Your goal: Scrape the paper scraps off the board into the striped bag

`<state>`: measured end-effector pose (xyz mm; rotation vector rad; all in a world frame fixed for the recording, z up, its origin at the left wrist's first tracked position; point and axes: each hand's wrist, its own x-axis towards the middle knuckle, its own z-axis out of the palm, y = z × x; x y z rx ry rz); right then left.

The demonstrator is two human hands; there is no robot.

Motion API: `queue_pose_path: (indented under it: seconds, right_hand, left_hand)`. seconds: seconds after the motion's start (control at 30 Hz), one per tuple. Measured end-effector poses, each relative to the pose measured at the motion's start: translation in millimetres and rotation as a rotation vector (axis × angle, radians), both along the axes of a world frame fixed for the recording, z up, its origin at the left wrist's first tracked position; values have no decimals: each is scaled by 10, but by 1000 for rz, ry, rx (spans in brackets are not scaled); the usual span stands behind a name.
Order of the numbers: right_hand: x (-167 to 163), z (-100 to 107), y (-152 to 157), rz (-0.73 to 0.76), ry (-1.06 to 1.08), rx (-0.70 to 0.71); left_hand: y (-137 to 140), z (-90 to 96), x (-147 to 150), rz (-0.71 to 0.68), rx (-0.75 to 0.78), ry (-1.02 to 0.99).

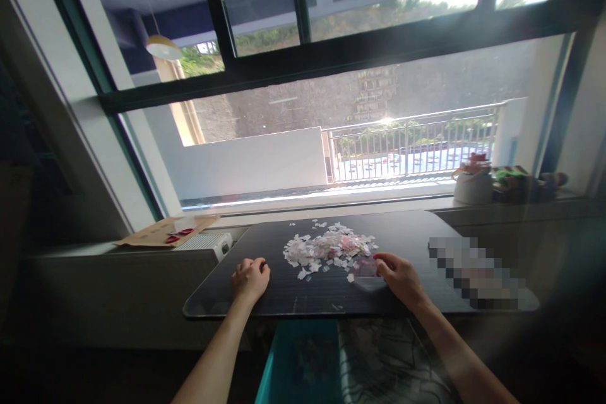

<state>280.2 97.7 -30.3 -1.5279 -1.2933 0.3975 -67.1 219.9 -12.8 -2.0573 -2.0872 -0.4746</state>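
A loose pile of torn white and pinkish paper scraps (326,246) lies on the dark table (331,298). My right hand (400,276) is at the pile's right side, thumb and fingers pinched on the edge of a thin see-through pinkish piece (365,267). That piece looks like a small clear plastic bag or sheet, but its exact kind is unclear. Left of the pile, my left hand (250,279) rests on the tabletop with its fingers curled in, and nothing shows in it.
On the left ledge, red-handled scissors (178,236) lie on brown paper (156,231), beside a white slotted box (208,243). A teal bin (303,360) stands below the table's front edge. A white pot (473,187) sits on the right sill. A blurred patch (476,273) covers the table's right side.
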Motion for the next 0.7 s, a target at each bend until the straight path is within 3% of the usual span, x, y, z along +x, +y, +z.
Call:
queue_pose_path:
  seconds: [0.43,0.7]
  right_hand:
    - [-17,44,-51,43,16,13]
    - [-55,58,-82,185,71,-8]
  left_hand:
    - [11,-20,3,4,14,6]
    - [25,-28,-6,4,7,4]
